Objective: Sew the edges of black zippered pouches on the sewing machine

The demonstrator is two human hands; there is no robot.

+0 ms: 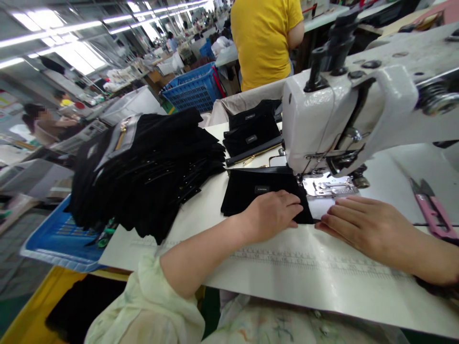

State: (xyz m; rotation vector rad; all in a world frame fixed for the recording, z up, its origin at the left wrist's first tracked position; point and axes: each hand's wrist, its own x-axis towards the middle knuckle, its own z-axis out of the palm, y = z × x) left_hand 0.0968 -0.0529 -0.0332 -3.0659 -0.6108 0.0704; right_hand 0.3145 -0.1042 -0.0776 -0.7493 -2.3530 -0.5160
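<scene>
A black fabric piece [244, 188] with a small dark label [262, 189] lies flat on the sewing machine table, its right edge close to the presser foot [317, 185]. My left hand [274, 215] rests flat on its lower right part, fingers stretched out. At the bottom right corner of that piece, my right hand [355, 222] has its fingers together, with the thumb and forefinger closed at the corner; the thumb is partly hidden. The white sewing machine [315, 110] stands just beyond both hands, its lamp lighting the needle area.
A tall stack of black fabric pieces [154, 162] fills the table's left side. Further labelled black pieces [253, 126] and a gold zipper [254, 155] lie behind the work. Pink-handled snips [432, 208] are at the right. A blue crate [53, 246] stands lower left; a person in yellow [265, 43] is beyond.
</scene>
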